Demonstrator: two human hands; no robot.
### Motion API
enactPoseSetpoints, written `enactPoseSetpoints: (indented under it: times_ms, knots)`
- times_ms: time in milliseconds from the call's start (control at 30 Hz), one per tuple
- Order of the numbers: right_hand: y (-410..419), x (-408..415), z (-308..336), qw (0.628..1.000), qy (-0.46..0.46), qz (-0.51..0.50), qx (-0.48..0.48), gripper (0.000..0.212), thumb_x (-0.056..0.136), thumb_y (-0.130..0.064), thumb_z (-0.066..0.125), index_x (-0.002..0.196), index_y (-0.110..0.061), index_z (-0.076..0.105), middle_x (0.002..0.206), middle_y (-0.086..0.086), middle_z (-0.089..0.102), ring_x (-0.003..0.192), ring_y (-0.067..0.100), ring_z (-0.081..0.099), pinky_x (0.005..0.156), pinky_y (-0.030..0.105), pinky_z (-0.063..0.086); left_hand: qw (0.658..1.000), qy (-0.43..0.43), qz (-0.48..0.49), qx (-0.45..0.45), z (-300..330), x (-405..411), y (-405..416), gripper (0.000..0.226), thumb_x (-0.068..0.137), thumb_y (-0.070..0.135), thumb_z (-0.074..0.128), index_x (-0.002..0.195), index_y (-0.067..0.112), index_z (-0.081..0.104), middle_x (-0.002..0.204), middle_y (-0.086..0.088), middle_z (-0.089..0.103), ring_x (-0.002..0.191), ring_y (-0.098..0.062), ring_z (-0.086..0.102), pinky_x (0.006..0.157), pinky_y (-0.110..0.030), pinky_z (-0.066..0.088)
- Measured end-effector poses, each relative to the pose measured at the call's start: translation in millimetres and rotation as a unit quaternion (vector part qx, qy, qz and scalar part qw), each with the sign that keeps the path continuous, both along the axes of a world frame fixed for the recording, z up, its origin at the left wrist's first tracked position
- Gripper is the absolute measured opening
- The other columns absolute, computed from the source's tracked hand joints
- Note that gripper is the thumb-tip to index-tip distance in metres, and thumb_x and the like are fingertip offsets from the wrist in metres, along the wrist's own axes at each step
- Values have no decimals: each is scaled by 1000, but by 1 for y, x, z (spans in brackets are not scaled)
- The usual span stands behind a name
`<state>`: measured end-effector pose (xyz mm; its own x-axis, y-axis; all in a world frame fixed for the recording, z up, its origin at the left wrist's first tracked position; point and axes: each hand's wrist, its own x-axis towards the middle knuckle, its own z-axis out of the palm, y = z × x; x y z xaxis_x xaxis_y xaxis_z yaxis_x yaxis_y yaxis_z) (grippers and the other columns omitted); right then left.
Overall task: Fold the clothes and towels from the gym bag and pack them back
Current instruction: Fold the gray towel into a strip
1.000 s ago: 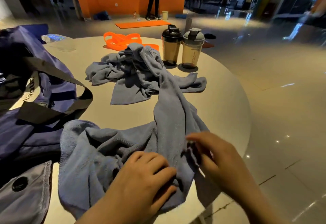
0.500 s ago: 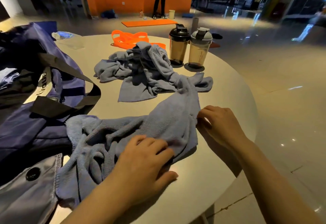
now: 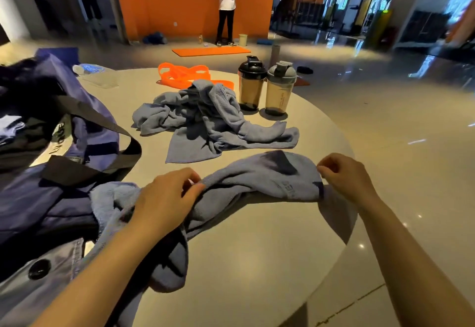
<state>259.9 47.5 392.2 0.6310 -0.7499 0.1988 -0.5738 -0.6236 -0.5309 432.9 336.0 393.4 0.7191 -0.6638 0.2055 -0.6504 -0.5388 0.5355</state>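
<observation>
Head view: towel (image 3: 259,176) between both hands.

A blue-grey towel (image 3: 259,177) is stretched crumpled across the near table (image 3: 257,249). A second towel (image 3: 205,123) lies bunched behind it. The navy gym bag (image 3: 64,146) sits open at left.

— What's on the round table (image 3: 257,262)?

— A blue towel (image 3: 257,177), stretched between two hands. The left hand (image 3: 164,198) pinches one edge, the right hand (image 3: 344,177) the other corner. The near end droops in a heap beside the navy gym bag (image 3: 64,146).

— And behind it?

— A second towel (image 3: 205,118), crumpled (same blue), with two shaker bottles (image 3: 264,87) just beside it and orange bands (image 3: 182,74) behind.
</observation>
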Motion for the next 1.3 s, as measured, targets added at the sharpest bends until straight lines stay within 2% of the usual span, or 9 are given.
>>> enactPoseSetpoints:
  times_ms: [267,467,600,667,767,967,1033,1167,1300]
  knots:
    - [57,5,-9,987,-30,134,-84,21,89,-26,63,110,-20,63,108,-2,61,93,17,58,79,34,50,999,-31,-29,-10,-7,-9,7,31,86,36,68,115,30,60,108,6,66,97,-17,61,82,-38,52]
    - [77,19,-8,971,4,178,-157,31,84,-27,67,113,-17,65,111,5,62,93,29,61,74,41,52,991,-60,-96,-66,-9,-20,13,36,89,54,38,107,34,62,98,10,68,86,-12,62,71,-33,52]
    - [116,46,20,934,-17,348,-81,35,90,-24,61,124,-30,59,137,-7,45,122,11,40,101,28,39,985,-57,-146,-73,6,-31,5,46,90,59,34,112,32,64,99,14,67,87,-3,58,71,-22,51]
    - [123,50,30,927,-15,373,-32,24,92,-18,59,113,-28,64,127,-13,49,119,6,42,100,25,41,984,-78,-142,-76,14,-32,10,46,91,61,35,112,32,64,99,13,68,85,-4,61,70,-18,52]
    - [120,42,35,930,-70,359,37,20,94,-15,56,105,-30,62,96,-26,52,96,5,55,87,24,49,989,-95,-92,-62,14,-27,28,29,87,39,49,111,34,63,99,15,67,83,-7,61,66,-22,52]
    - [81,15,31,964,-205,171,5,22,98,-20,47,94,-41,53,89,-17,59,83,7,58,72,20,48,998,-52,-20,28,7,-19,56,43,84,20,60,119,43,54,109,21,57,104,-8,54,80,-26,46]
    - [61,7,23,984,-156,82,-21,16,98,-16,46,96,-27,57,90,-2,65,81,19,58,71,36,48,996,-83,-9,31,5,-16,62,40,82,25,57,119,38,57,115,18,55,110,-11,50,81,-29,45]
    - [57,-1,8,993,-3,82,-88,17,91,-18,55,107,-21,62,105,8,63,94,29,57,72,31,37,988,-108,-6,108,-12,-11,65,44,88,34,55,132,35,49,143,10,40,131,-18,40,98,-40,43]
    - [87,15,2,950,100,280,-94,49,84,-52,52,132,-39,49,133,-10,47,120,12,43,101,36,37,977,-182,-47,98,-26,-22,64,43,70,29,68,110,26,51,103,-3,68,88,-28,68,62,-43,57]
